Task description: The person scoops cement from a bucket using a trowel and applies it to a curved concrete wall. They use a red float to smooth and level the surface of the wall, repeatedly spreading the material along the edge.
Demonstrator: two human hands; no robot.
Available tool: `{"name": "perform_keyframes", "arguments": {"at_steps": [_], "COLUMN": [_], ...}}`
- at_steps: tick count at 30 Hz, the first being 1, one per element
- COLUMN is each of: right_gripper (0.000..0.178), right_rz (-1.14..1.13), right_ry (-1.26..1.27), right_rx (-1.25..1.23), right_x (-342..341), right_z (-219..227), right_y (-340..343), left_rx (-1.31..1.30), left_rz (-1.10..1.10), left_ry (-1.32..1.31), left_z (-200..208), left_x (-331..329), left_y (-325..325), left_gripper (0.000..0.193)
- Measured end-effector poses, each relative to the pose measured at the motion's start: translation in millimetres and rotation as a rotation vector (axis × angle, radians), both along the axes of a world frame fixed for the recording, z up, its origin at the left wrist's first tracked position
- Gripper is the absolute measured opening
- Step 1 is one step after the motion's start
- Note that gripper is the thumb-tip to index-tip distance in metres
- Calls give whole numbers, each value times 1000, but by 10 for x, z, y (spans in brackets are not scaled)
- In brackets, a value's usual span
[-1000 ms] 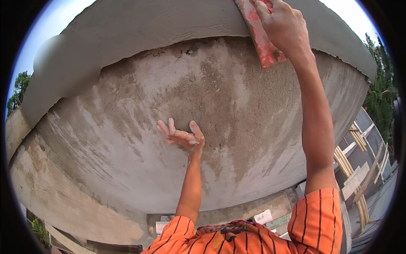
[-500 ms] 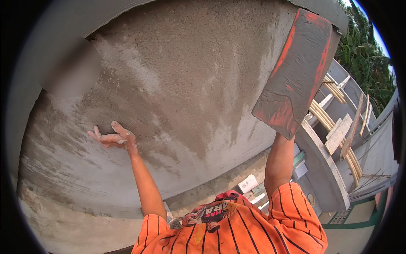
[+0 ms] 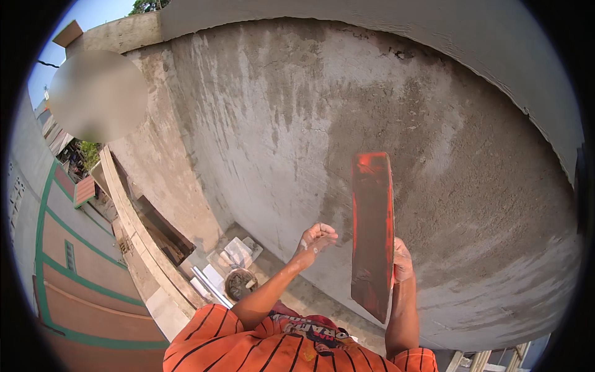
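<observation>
My right hand (image 3: 403, 260) is closed round the back of a long plastering float (image 3: 372, 235), an orange-red slab smeared with grey mortar. The float stands nearly upright in front of the wall, its coated face toward me; the grip is hidden behind it. Left of the float, my left hand (image 3: 317, 239) is raised with nothing in it. Its fingers are loosely bent and dusted with pale mortar. Ahead rises a rough cement wall (image 3: 279, 136), patchy with darker, damp-looking plaster and lighter grey streaks.
Below my left forearm stands a bucket of mortar (image 3: 240, 285), beside white blocks (image 3: 238, 252) on the ledge. A low parapet (image 3: 145, 248) curves along the left. Smooth grey concrete (image 3: 446, 28) overhangs the wall top. Wooden poles (image 3: 480, 361) show at lower right.
My view has swung left along the wall, bringing in the parapet and bucket. The float has come down and turned upright. My left hand has drawn nearer the float, its fingers less spread.
</observation>
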State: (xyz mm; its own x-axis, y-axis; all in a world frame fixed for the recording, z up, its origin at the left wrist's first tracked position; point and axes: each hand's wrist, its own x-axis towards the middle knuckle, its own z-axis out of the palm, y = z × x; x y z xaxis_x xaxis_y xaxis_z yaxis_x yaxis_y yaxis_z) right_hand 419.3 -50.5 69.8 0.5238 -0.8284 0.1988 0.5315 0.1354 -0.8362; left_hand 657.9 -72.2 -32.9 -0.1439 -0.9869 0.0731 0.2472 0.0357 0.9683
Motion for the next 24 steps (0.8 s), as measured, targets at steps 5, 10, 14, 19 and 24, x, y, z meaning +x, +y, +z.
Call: {"name": "perform_keyframes", "arguments": {"at_steps": [5, 10, 14, 19, 24], "right_gripper": [40, 41, 42, 45, 42], "right_rz": [46, 399, 547, 766, 773], "right_ry": [173, 435, 570, 723, 941], "right_rx": [359, 252, 181, 244, 244], "right_x": [827, 1612, 2140, 2726, 3226], "right_z": [-618, -1091, -1392, -1700, -1637], "right_y": [-269, -398, -438, -483, -510], "left_rx": [264, 153, 97, 100, 168], "left_rz": [-234, -465, -217, 174, 549], "left_ry": [458, 848, 978, 1048, 575], "left_z": [-678, -662, -302, -427, -1510], "left_x": [109, 468, 705, 1039, 1431], "left_y": [795, 1134, 1313, 1344, 1377], "left_gripper": [43, 55, 50, 34, 26]}}
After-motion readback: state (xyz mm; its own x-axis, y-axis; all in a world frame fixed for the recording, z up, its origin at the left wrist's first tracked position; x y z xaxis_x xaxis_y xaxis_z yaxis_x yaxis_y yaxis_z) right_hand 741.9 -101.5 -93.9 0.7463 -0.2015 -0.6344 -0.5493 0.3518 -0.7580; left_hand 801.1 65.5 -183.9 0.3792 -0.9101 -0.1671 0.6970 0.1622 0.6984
